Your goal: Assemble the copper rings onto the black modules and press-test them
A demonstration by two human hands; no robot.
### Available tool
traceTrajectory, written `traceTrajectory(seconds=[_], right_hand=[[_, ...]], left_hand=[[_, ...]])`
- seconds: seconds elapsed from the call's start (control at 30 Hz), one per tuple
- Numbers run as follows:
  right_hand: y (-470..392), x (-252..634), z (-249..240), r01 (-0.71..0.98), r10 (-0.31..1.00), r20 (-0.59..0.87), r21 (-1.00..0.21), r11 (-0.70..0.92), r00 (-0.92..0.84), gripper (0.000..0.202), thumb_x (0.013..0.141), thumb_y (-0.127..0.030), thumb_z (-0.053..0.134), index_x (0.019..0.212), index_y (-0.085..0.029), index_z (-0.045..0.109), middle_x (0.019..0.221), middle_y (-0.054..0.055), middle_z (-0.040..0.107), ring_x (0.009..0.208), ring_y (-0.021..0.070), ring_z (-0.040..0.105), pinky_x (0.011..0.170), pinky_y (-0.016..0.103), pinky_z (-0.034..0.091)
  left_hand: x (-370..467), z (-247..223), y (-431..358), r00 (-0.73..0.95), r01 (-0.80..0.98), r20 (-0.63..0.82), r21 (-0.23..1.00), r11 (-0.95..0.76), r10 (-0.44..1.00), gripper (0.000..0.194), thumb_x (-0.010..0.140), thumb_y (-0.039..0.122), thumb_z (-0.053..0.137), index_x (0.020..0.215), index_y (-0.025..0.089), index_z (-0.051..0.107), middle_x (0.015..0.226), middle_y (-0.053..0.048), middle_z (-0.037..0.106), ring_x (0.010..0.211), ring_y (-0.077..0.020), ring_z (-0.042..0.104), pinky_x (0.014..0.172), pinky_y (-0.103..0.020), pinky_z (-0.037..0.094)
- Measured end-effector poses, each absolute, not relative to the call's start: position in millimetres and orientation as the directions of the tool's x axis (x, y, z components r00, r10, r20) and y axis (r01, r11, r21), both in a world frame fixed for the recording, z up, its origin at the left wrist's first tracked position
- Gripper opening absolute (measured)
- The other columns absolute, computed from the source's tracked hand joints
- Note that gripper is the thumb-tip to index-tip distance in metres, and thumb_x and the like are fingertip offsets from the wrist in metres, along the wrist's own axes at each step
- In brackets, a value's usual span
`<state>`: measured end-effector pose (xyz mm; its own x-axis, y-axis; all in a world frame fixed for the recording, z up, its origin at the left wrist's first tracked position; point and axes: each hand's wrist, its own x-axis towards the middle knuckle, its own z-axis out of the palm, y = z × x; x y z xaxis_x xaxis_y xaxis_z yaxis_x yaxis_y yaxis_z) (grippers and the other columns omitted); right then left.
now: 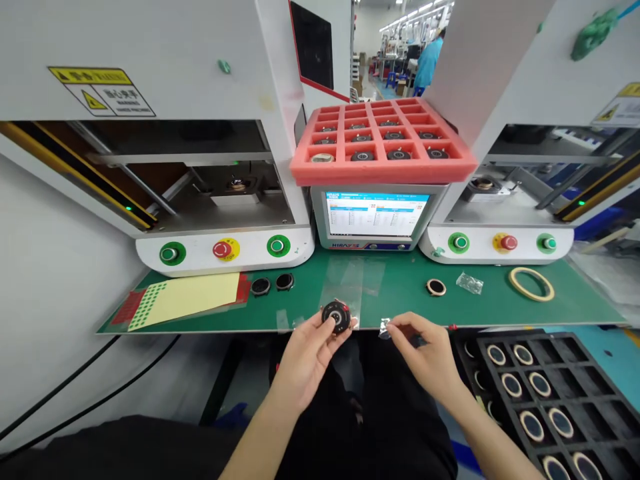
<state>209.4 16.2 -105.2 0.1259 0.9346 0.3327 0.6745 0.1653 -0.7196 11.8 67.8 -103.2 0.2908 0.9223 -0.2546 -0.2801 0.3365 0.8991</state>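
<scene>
My left hand [306,357] holds a round black watch part [337,317] between thumb and fingers, its ringed face turned up, just over the front edge of the green mat [400,300]. To the right, my right hand [425,350] pinches a small crinkled piece of clear film [385,328] at the mat's edge. The two hands are apart. Strips of clear film lie on the mat beyond the watch part. Two dark round watch pieces [261,287] rest left of centre, and a gold-rimmed one [436,287] lies to the right.
A pink foam tray [383,175] of round parts sits above a monitor [377,217]. Press machines with buttons flank it. A tape roll [531,285], plastic bag [469,283] and yellow sheet [190,298] lie on the mat. A black tray [563,353] holds several round pieces lower right.
</scene>
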Motion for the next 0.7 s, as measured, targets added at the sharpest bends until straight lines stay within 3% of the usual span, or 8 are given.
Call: traceTrajectory(seconds=[0.07,0.13,0.27,0.37,0.5,0.7], right_hand=[[-0.9,199.1,-96.4,0.581,0.922,0.364,-0.782,0.225,0.133,0.015,0.093,-0.028,0.055,0.083,-0.020,0.063,0.077,0.002,0.069,0.069,0.0143,0.065,0.064,0.025,0.053],[-14.0,188.8,-87.8,0.449,0.899,0.420,-0.832,0.327,0.123,0.004,0.090,-0.020,0.061,0.089,-0.021,0.065,0.085,0.003,0.070,0.080,0.0158,0.067,0.073,0.028,0.054],[-31.8,175.1,-75.9,0.230,0.859,0.504,-0.849,0.475,0.087,0.021,0.084,-0.005,0.067,0.098,-0.021,0.066,0.091,0.004,0.071,0.086,0.0157,0.067,0.077,0.031,0.055],[-40.1,173.2,-73.5,0.171,0.854,0.514,-0.851,0.496,0.084,0.025,0.082,-0.001,0.068,0.098,-0.020,0.068,0.092,0.003,0.072,0.086,0.0153,0.067,0.076,0.030,0.055],[-47.7,175.7,-72.6,0.133,0.865,0.497,-0.864,0.486,0.065,0.023,0.080,-0.001,0.070,0.093,-0.020,0.069,0.090,0.002,0.073,0.084,0.0148,0.068,0.076,0.030,0.054],[-52.0,187.3,-66.4,0.099,0.871,0.490,-0.866,0.489,-0.018,0.019,0.081,-0.003,0.072,0.090,-0.020,0.069,0.093,0.002,0.073,0.090,0.0152,0.067,0.083,0.031,0.053]], left_hand=[[15.6,-96.7,40.3,0.261,-0.329,-0.248,0.886,0.327,0.933,0.028,0.077,0.041,0.076,0.095,0.020,0.075,0.101,-0.007,0.074,0.094,-0.0256,0.073,0.088,-0.035,0.061],[17.3,-92.6,17.1,0.228,-0.257,-0.150,0.944,0.208,0.962,0.022,0.083,0.037,0.072,0.096,0.019,0.074,0.095,-0.006,0.075,0.090,-0.0226,0.073,0.084,-0.032,0.061],[13.5,-84.6,-12.7,0.224,-0.076,0.086,0.995,-0.071,0.971,0.014,0.091,0.022,0.063,0.102,0.022,0.072,0.096,-0.002,0.077,0.088,-0.0147,0.073,0.080,-0.019,0.059],[7.1,-77.9,-22.5,0.281,0.058,0.253,0.958,-0.280,0.926,0.024,0.091,0.013,0.060,0.107,0.028,0.069,0.098,0.003,0.076,0.087,-0.0090,0.072,0.077,-0.011,0.056],[-1.2,-73.2,-26.9,0.385,0.177,0.361,0.874,-0.452,0.849,0.030,0.092,0.010,0.058,0.115,0.028,0.065,0.104,0.003,0.075,0.092,-0.0081,0.070,0.083,-0.010,0.053],[-5.1,-70.7,-24.8,0.476,0.082,0.455,0.829,-0.553,0.752,0.030,0.092,0.009,0.058,0.119,0.022,0.063,0.106,-0.002,0.073,0.090,-0.0101,0.070,0.082,-0.014,0.053]])
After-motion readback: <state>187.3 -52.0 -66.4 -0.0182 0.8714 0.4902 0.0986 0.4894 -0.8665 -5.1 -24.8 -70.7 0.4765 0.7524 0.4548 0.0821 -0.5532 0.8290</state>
